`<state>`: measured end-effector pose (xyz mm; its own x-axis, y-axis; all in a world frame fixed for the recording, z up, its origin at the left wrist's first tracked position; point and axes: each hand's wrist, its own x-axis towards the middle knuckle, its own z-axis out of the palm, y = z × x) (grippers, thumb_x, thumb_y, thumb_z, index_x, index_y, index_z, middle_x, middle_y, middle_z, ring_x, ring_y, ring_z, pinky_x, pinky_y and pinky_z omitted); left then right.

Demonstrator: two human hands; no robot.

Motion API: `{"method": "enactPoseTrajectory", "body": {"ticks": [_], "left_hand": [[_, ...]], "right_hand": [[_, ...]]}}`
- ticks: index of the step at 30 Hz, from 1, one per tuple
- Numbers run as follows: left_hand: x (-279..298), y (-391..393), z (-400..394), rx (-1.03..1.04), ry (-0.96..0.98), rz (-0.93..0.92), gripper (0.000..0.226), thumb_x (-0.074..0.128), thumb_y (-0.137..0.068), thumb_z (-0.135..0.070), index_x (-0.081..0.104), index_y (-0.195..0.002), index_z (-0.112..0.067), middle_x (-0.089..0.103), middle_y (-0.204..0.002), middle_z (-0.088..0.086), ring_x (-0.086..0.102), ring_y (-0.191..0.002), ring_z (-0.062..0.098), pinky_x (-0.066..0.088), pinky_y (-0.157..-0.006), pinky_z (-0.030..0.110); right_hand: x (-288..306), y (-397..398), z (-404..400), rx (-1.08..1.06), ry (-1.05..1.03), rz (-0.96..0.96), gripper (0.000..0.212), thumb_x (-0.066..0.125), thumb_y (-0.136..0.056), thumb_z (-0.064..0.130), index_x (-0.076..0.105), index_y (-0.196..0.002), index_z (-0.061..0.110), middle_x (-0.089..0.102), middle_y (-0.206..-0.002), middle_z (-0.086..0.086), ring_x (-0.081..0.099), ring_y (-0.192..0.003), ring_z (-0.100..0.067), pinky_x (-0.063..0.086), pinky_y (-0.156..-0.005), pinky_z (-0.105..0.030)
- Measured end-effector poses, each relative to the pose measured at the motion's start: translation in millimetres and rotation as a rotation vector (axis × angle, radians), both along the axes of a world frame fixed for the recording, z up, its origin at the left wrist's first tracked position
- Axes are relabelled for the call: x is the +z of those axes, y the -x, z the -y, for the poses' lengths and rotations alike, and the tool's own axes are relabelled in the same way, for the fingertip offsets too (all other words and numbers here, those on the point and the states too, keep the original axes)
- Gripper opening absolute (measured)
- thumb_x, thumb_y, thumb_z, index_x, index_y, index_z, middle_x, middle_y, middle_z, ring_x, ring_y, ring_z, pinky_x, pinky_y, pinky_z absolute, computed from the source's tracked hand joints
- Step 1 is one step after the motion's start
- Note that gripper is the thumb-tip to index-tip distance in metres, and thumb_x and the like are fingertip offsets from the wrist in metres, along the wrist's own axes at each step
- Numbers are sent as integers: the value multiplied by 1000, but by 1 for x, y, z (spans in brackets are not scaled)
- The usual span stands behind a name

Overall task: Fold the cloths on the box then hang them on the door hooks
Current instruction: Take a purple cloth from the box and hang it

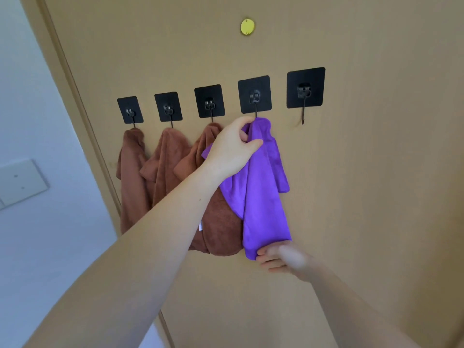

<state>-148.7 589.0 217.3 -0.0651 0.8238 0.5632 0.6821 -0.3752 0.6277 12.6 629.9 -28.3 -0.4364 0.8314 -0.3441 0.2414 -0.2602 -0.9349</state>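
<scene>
A purple cloth [261, 197] hangs at the fourth hook [254, 96] on the tan door [376, 172]. My left hand [233, 146] pinches its top just under that hook. My right hand [283, 257], blurred, lies with straight fingers under the cloth's bottom edge, touching it. Three brown cloths hang from the left hooks: the first brown cloth [130, 177], the second brown cloth [163, 167], and the third brown cloth [218, 222], partly behind my left arm. The fifth hook [305, 89] at the right is bare.
A yellow round sticker [247, 26] sits high on the door. The door frame [82, 116] runs down the left, with a white wall and a pale switch plate [20, 182] beyond it.
</scene>
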Motion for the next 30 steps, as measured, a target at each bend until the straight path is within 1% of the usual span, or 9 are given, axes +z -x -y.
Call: {"method": "enactPoseTrajectory", "body": {"ticks": [3, 6, 9, 12, 17, 19, 23, 26, 30], "left_hand": [[-20, 2, 12, 68, -123, -52, 45, 68, -93, -25, 55, -136, -28, 55, -112, -3, 55, -93, 3, 48, -93, 22], [-44, 1, 20, 28, -233, -50, 32, 68, -93, -17, 64, -124, -23, 55, -105, -5, 55, -88, 8, 49, -88, 24], [-68, 0, 24, -52, -201, -62, 22, 67, -93, -15, 69, -113, -25, 56, -102, -7, 57, -84, 8, 48, -86, 22], [-95, 1, 31, -124, -139, -35, 15, 66, -94, -16, 72, -106, -22, 60, -102, -6, 58, -79, 3, 44, -81, 11], [-157, -8, 51, -324, 165, 44, 11, 66, -95, -18, 75, -99, -20, 74, -94, -5, 67, -86, 11, 51, -82, 20], [-189, -15, 60, -399, 320, 10, 10, 66, -95, -21, 75, -98, -22, 75, -92, -6, 68, -88, 13, 52, -84, 27], [-230, -32, 77, -518, 508, -19, 17, 65, -95, -20, 69, -86, -34, 70, -81, -11, 64, -80, 12, 46, -75, 26], [-252, -53, 95, -623, 627, -73, 22, 63, -94, -20, 66, -82, -38, 71, -86, -11, 68, -86, 16, 46, -74, 26], [-281, -97, 132, -806, 790, -189, 13, 63, -95, -31, 66, -87, -40, 73, -93, -7, 72, -90, 18, 45, -66, 27]], "right_hand": [[4, -1, 7, 26, 39, -25, 39, 64, -78, 20, 74, -113, 6, 79, -107, -11, 74, -106, -27, 59, -90, -34], [9, -3, 18, 14, 60, -53, 28, 53, -96, 8, 72, -116, 4, 78, -111, -13, 75, -105, -25, 58, -93, -34], [15, -5, 37, -25, 56, -53, 31, 46, -97, 5, 72, -114, 7, 78, -112, -11, 74, -102, -24, 58, -92, -33], [22, -9, 61, -91, 10, 18, 32, 44, -97, 3, 73, -107, 11, 77, -112, -10, 74, -103, -23, 56, -94, -35], [25, -20, 104, -307, -56, 78, 25, 48, -97, 7, 73, -98, 13, 78, -109, -8, 74, -101, -21, 57, -96, -37], [18, -29, 124, -360, -35, 148, 22, 50, -98, 13, 72, -101, 14, 78, -104, -4, 75, -102, -20, 58, -96, -37], [-2, -50, 170, -500, 65, 262, 25, 56, -99, 24, 71, -114, 12, 79, -103, -2, 75, -100, -17, 60, -93, -38], [-15, -66, 209, -611, 123, 278, 23, 58, -99, 26, 71, -114, 14, 80, -100, 1, 76, -94, -13, 62, -89, -36], [-30, -92, 266, -753, 191, 289, 20, 59, -98, 26, 73, -109, 16, 80, -92, 5, 77, -85, -8, 62, -84, -31]]}}
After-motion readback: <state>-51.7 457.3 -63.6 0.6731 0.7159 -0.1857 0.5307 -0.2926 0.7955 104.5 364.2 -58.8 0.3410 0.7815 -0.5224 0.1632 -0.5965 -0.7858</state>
